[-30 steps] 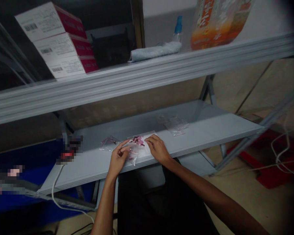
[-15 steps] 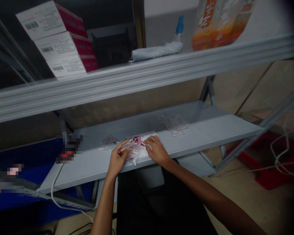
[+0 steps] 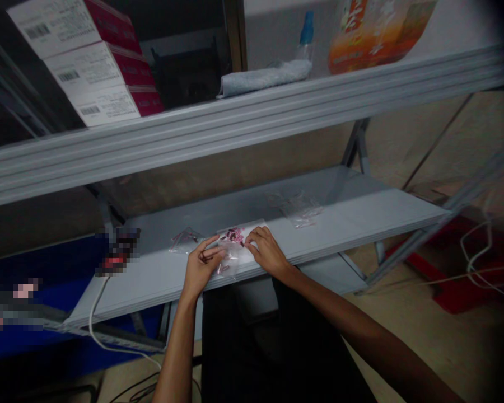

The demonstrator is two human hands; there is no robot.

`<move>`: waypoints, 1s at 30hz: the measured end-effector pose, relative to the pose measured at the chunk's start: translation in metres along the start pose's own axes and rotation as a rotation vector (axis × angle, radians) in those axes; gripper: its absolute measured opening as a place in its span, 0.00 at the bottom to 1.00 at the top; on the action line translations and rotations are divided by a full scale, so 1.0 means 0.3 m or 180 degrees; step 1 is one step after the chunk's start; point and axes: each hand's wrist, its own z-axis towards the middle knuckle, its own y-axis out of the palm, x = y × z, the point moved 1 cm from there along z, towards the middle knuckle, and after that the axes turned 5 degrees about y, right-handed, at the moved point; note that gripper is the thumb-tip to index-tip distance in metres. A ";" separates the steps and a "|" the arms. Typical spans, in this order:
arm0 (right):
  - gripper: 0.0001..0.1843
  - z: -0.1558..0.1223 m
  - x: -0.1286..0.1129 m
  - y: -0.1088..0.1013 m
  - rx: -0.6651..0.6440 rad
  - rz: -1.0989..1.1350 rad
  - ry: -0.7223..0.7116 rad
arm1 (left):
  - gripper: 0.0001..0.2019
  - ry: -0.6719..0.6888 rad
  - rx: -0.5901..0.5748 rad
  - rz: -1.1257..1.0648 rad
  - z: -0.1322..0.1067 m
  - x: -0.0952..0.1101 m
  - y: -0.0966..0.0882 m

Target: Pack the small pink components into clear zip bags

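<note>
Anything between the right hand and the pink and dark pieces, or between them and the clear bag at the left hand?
Nothing visible. The right hand is beside the pink and dark pieces, and so is the clear bag at the left hand.

The low shelf [image 3: 361, 207] is plain grey. Near the middle of its front edge, the little bits [image 3: 234, 235] are pink and dark red, and the sheet [image 3: 250, 256] under them is white. The front bag [image 3: 232, 267] is see-through with some red showing.

The top shelf [image 3: 252, 115] is grey with long stripes along its front edge. Toward its left end, the boxes [image 3: 109, 98] are white and deep pink, with black stripy labels. Toward its right end, the big bottle [image 3: 373, 47] looks orange.
</note>
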 end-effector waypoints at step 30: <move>0.18 -0.014 -0.066 -0.008 -0.0344 -0.0101 -0.0774 | 0.22 0.0589 0.1106 -0.0139 0.000 -0.037 -0.044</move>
